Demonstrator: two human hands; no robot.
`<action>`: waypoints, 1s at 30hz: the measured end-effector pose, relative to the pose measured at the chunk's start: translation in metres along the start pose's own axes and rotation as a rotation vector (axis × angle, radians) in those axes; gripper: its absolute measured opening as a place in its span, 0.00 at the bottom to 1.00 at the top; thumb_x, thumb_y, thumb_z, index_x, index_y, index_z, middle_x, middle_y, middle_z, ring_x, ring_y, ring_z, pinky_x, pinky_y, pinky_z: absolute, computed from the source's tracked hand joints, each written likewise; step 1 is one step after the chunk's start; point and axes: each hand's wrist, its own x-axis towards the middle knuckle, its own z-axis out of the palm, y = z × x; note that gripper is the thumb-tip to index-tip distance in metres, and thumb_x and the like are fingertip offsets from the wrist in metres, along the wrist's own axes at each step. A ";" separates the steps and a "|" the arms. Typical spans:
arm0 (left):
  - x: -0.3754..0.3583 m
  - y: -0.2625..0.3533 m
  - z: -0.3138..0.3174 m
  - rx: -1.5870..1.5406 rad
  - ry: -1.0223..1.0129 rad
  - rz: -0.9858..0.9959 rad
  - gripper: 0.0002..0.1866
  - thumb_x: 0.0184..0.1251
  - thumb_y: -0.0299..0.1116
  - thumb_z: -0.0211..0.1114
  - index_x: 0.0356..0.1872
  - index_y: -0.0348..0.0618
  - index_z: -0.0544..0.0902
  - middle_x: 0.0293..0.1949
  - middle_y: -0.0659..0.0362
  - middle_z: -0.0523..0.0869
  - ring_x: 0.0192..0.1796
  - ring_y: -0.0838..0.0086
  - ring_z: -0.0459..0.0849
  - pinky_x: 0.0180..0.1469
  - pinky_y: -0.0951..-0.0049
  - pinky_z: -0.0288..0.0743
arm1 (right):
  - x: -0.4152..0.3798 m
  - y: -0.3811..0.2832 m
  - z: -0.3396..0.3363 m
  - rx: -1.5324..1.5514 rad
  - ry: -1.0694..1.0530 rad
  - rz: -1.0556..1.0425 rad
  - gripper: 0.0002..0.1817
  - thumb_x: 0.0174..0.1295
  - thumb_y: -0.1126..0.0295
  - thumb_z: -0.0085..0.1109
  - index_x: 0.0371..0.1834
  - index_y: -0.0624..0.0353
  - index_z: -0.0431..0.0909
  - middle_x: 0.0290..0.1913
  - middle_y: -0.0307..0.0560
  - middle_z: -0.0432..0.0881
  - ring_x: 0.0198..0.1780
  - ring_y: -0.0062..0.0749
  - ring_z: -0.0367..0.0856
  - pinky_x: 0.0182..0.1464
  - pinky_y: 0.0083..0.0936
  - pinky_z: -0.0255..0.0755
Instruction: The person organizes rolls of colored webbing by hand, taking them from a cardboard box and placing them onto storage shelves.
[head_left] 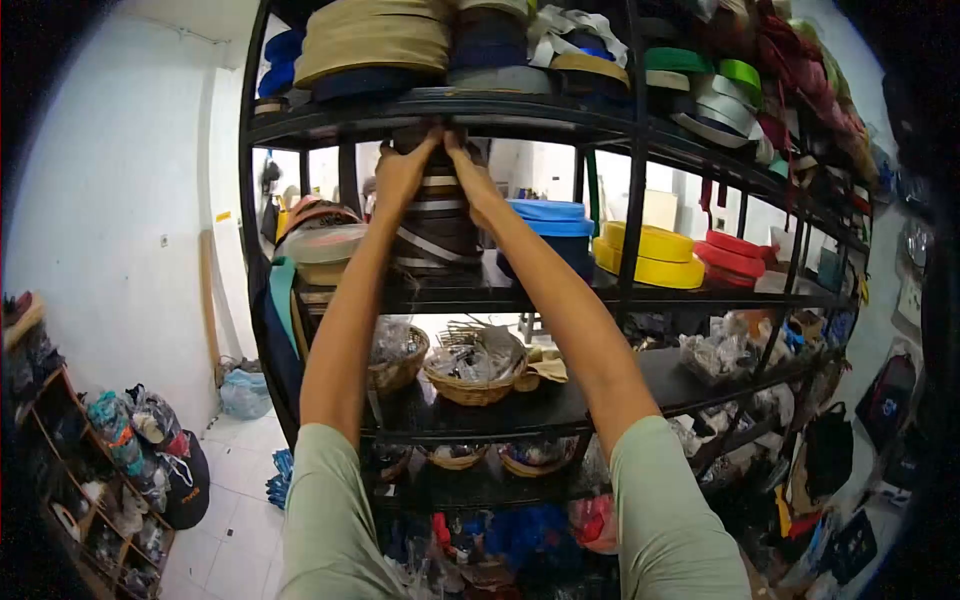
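Both arms reach up to a stack of dark brown and white rolls [438,235] on the middle shelf. Around the left side of the stack's top is my left hand [405,175], its fingers wrapped behind the dark top roll. My right hand [470,180] holds the same top from the right side. The thumbs point up, close together at the front, just under the upper shelf's edge. Most fingertips are hidden behind the stack. Blue rolls [548,225] stand right beside the stack, and a grey-beige roll [322,243] lies to its left.
The black shelf rack [640,180] also carries yellow rolls [650,255], red rolls [730,258] and large beige rolls [372,40] above. Wicker baskets [475,385] with plastic bags sit on the shelf below. At the lower left are bags and a wooden cubby rack [85,430].
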 end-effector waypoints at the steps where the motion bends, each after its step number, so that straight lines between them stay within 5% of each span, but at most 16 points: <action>1: -0.010 0.010 -0.002 -0.024 0.038 -0.044 0.62 0.44 0.74 0.67 0.58 0.13 0.68 0.54 0.30 0.78 0.60 0.44 0.78 0.63 0.62 0.69 | -0.008 -0.003 0.003 0.044 0.046 0.029 0.53 0.56 0.32 0.59 0.70 0.69 0.62 0.69 0.60 0.67 0.69 0.46 0.65 0.70 0.37 0.56; 10: -0.009 0.013 -0.002 -0.032 0.057 -0.073 0.58 0.47 0.73 0.66 0.60 0.19 0.70 0.53 0.34 0.81 0.59 0.44 0.78 0.62 0.61 0.70 | -0.011 -0.015 0.004 0.059 0.018 0.001 0.49 0.57 0.36 0.61 0.71 0.64 0.63 0.70 0.56 0.67 0.69 0.42 0.65 0.70 0.35 0.56; 12: -0.012 0.013 -0.003 0.137 -0.050 0.045 0.39 0.59 0.54 0.59 0.66 0.38 0.68 0.49 0.35 0.82 0.49 0.45 0.82 0.54 0.58 0.73 | 0.010 0.002 -0.004 -0.163 0.002 0.120 0.43 0.61 0.40 0.58 0.70 0.62 0.66 0.64 0.56 0.74 0.65 0.45 0.72 0.68 0.36 0.61; 13: -0.022 0.022 -0.007 0.236 -0.088 0.152 0.31 0.65 0.45 0.56 0.69 0.47 0.67 0.46 0.36 0.83 0.44 0.45 0.83 0.50 0.57 0.75 | 0.016 0.020 -0.003 -0.042 -0.086 -0.181 0.43 0.58 0.42 0.62 0.69 0.61 0.67 0.61 0.58 0.77 0.64 0.45 0.73 0.66 0.37 0.64; 14: -0.037 0.033 -0.017 0.282 -0.111 0.232 0.27 0.71 0.36 0.53 0.72 0.56 0.66 0.44 0.36 0.84 0.38 0.45 0.85 0.46 0.55 0.77 | -0.014 -0.013 -0.011 -0.183 -0.296 -0.078 0.46 0.53 0.44 0.68 0.69 0.62 0.66 0.60 0.61 0.77 0.64 0.48 0.73 0.66 0.40 0.66; 15: -0.037 0.029 -0.020 0.334 -0.042 0.350 0.26 0.70 0.35 0.55 0.70 0.55 0.68 0.44 0.38 0.84 0.40 0.46 0.84 0.47 0.56 0.77 | -0.032 -0.006 -0.008 -0.493 0.034 -0.615 0.34 0.59 0.50 0.64 0.60 0.65 0.70 0.52 0.55 0.83 0.52 0.42 0.83 0.55 0.37 0.76; 16: -0.062 0.026 -0.025 0.326 0.019 0.419 0.25 0.69 0.34 0.56 0.67 0.53 0.70 0.45 0.39 0.84 0.41 0.48 0.84 0.48 0.56 0.77 | -0.080 -0.012 -0.015 -0.687 0.082 -0.475 0.37 0.56 0.48 0.65 0.63 0.62 0.69 0.57 0.59 0.79 0.57 0.49 0.79 0.59 0.42 0.73; 18: -0.143 0.038 -0.035 0.200 0.067 0.471 0.23 0.66 0.33 0.58 0.63 0.51 0.73 0.46 0.41 0.85 0.44 0.50 0.84 0.50 0.57 0.77 | -0.172 -0.020 -0.043 -0.709 -0.062 -0.747 0.37 0.56 0.47 0.63 0.67 0.52 0.68 0.68 0.54 0.69 0.68 0.50 0.67 0.68 0.48 0.60; 19: -0.196 0.045 -0.034 0.104 0.059 0.466 0.21 0.65 0.32 0.60 0.61 0.49 0.75 0.47 0.43 0.85 0.45 0.51 0.84 0.51 0.57 0.77 | -0.234 -0.023 -0.062 -0.835 -0.082 -0.722 0.35 0.57 0.47 0.63 0.67 0.50 0.69 0.68 0.50 0.69 0.66 0.48 0.69 0.68 0.44 0.60; 21: -0.328 0.043 -0.027 -0.082 -0.015 0.399 0.19 0.63 0.31 0.62 0.57 0.47 0.79 0.48 0.45 0.85 0.48 0.54 0.83 0.53 0.58 0.77 | -0.381 -0.022 -0.105 -0.487 -0.215 -0.516 0.27 0.60 0.55 0.61 0.63 0.53 0.74 0.58 0.53 0.79 0.61 0.45 0.75 0.66 0.40 0.64; 22: -0.408 0.037 -0.024 -0.161 -0.124 0.335 0.18 0.62 0.30 0.63 0.54 0.46 0.81 0.49 0.46 0.85 0.50 0.55 0.83 0.55 0.59 0.77 | -0.457 -0.005 -0.124 -0.329 -0.249 -0.150 0.28 0.66 0.61 0.59 0.70 0.49 0.68 0.61 0.51 0.76 0.62 0.45 0.73 0.66 0.38 0.63; 23: -0.484 0.029 -0.016 -0.239 -0.316 0.251 0.17 0.61 0.30 0.65 0.52 0.44 0.83 0.49 0.48 0.85 0.51 0.56 0.83 0.56 0.59 0.77 | -0.538 0.021 -0.138 0.004 -0.034 0.258 0.29 0.66 0.62 0.59 0.71 0.50 0.67 0.61 0.55 0.75 0.61 0.45 0.74 0.65 0.36 0.66; 24: -0.556 0.023 -0.008 -0.320 -0.590 0.155 0.16 0.60 0.29 0.66 0.50 0.43 0.85 0.50 0.49 0.85 0.52 0.58 0.83 0.57 0.60 0.77 | -0.624 0.044 -0.153 -0.267 0.254 0.575 0.32 0.65 0.62 0.61 0.72 0.57 0.64 0.62 0.56 0.74 0.60 0.42 0.75 0.65 0.33 0.66; 25: -0.630 0.045 -0.004 -0.307 -0.938 -0.140 0.14 0.60 0.26 0.64 0.48 0.45 0.85 0.47 0.51 0.86 0.54 0.56 0.81 0.60 0.58 0.73 | -0.723 0.056 -0.156 -0.866 0.458 1.032 0.36 0.62 0.62 0.63 0.72 0.60 0.62 0.57 0.53 0.78 0.56 0.40 0.77 0.61 0.34 0.69; 27: -0.731 -0.003 -0.001 -0.408 -1.657 0.009 0.14 0.66 0.34 0.61 0.47 0.36 0.84 0.48 0.42 0.85 0.49 0.48 0.83 0.59 0.58 0.71 | -0.890 0.022 -0.165 -0.650 0.953 1.280 0.33 0.62 0.62 0.62 0.69 0.55 0.63 0.52 0.50 0.78 0.48 0.35 0.77 0.51 0.30 0.70; 30: -0.825 -0.022 0.006 -0.429 -1.984 -0.016 0.16 0.65 0.35 0.63 0.50 0.38 0.83 0.46 0.45 0.86 0.46 0.53 0.84 0.55 0.59 0.74 | -1.059 -0.082 -0.158 -0.342 1.783 1.141 0.29 0.62 0.62 0.62 0.66 0.48 0.64 0.45 0.46 0.78 0.38 0.27 0.78 0.36 0.24 0.71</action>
